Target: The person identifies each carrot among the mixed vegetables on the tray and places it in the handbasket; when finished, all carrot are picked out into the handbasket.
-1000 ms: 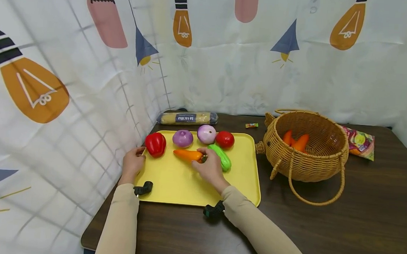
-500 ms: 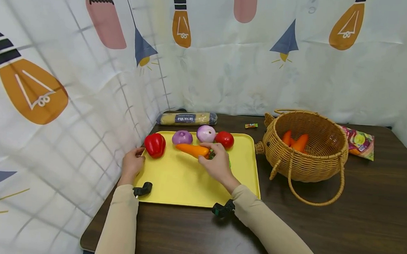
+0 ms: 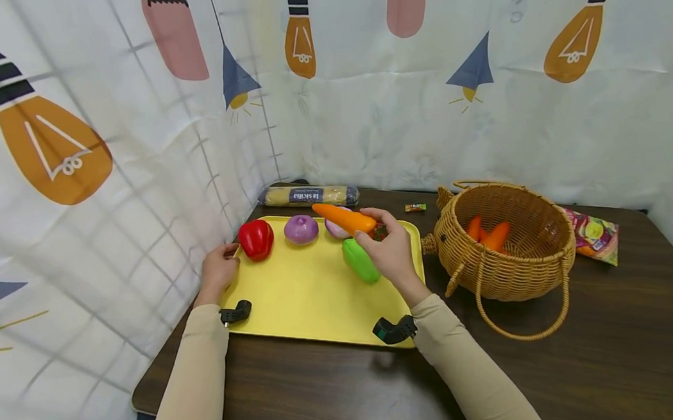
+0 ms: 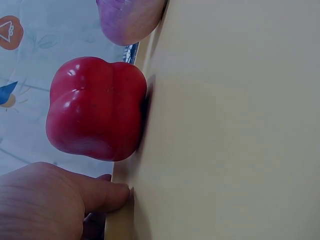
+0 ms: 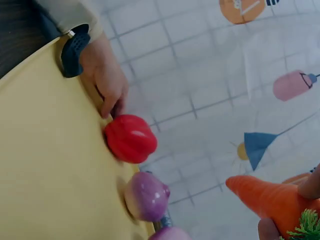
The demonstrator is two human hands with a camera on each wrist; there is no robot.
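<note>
In the head view my right hand [image 3: 394,249] pinches an orange toy carrot [image 3: 342,219] near its leafy end, raised above the back of the yellow tray [image 3: 296,297]. Green leaves of the carrot [image 5: 272,207] show in the right wrist view. My left hand [image 3: 219,272] grips the tray's left rim, thumb on top. Beside that thumb sits a red bell pepper [image 4: 97,110]. A purple onion [image 3: 301,230] lies farther back. The carrot partly covers a second onion [image 3: 335,230]. A long green vegetable [image 3: 361,261] lies below the right hand, and the round red vegetable is mostly hidden behind it.
Right of the tray stands a wicker basket [image 3: 518,272] with orange carrots [image 3: 495,236] inside and its handle hanging forward. Behind the tray lie a pasta packet [image 3: 308,196] and a small wrapped sweet [image 3: 415,208]. A pink snack bag [image 3: 598,235] is behind the basket.
My right hand has lifted the carrot off the tray and carried it back and to the right. The green vegetable is uncovered again. My left hand stays at the rim.
</note>
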